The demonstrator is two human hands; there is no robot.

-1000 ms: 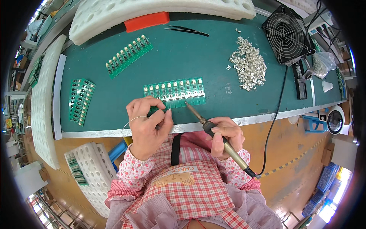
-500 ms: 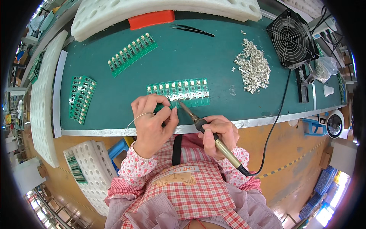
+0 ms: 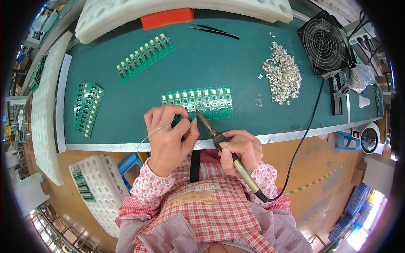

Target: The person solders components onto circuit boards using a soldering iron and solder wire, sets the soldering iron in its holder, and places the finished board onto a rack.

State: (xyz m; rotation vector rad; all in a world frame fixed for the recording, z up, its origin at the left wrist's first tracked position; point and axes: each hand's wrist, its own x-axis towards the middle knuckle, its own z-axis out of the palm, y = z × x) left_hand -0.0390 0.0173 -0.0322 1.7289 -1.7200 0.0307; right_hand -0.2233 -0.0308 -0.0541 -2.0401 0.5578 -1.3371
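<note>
A green circuit board panel (image 3: 216,96) lies flat near the bench's front edge, with rows of small white and dark parts. My left hand (image 3: 168,141) is closed in a pinch over its lower left, with thin solder wire (image 3: 145,138) trailing from the fingers. My right hand (image 3: 244,152) grips a soldering iron (image 3: 246,174) like a pen. The iron's tip reaches the board's lower middle, close to my left fingertips. Whether tip and wire touch is too small to make out. My left fingers hide the board's lower left corner.
Small silvery metal parts (image 3: 282,78) lie heaped at right, near a black fan (image 3: 325,44) and a narrow black tray (image 3: 336,103). Other boards (image 3: 145,59) and stacked boards (image 3: 88,110) lie at left. Black tweezers (image 3: 217,31) and white foam (image 3: 236,9) are at the back. The iron's cord (image 3: 306,139) loops right.
The soldering iron's tip has shifted slightly left along the board, and its handle end has moved left and a little up. My left hand keeps nearly the same place.
</note>
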